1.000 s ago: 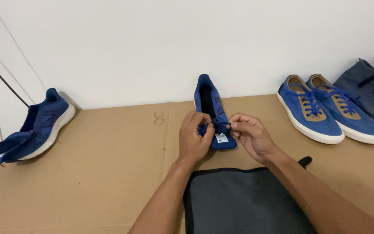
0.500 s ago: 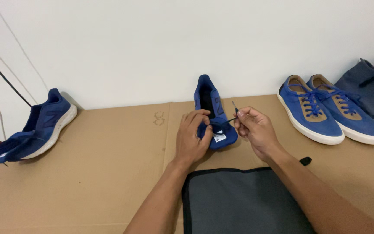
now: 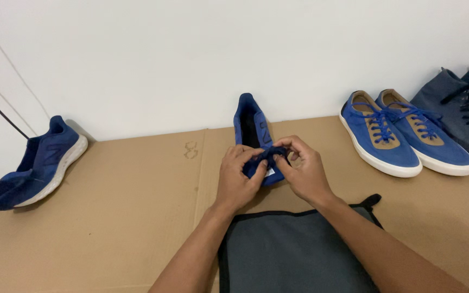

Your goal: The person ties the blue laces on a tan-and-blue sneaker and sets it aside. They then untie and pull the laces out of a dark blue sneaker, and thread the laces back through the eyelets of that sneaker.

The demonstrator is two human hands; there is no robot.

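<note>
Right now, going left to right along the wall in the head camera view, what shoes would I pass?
Dark blue running shoe → blue shoe that the left hand and right hand are working on → pair of blue and tan sneakers → dark grey high-top shoes.

In front of you is a flat surface (image 3: 109,217) covered in brown cardboard, running back to a white wall. A seam in the cardboard runs from the far edge toward you, just left of centre. At the middle, near the wall, a blue shoe (image 3: 251,122) lies with its heel toward the wall. At the far left lies a navy sneaker (image 3: 44,163) with a white sole. At the right stands a pair of blue shoes (image 3: 403,133) with tan lining, side by side. Beyond them, at the right edge, are grey boots (image 3: 457,103). Nearest you lies a grey mat (image 3: 294,255) with black trim.
</note>
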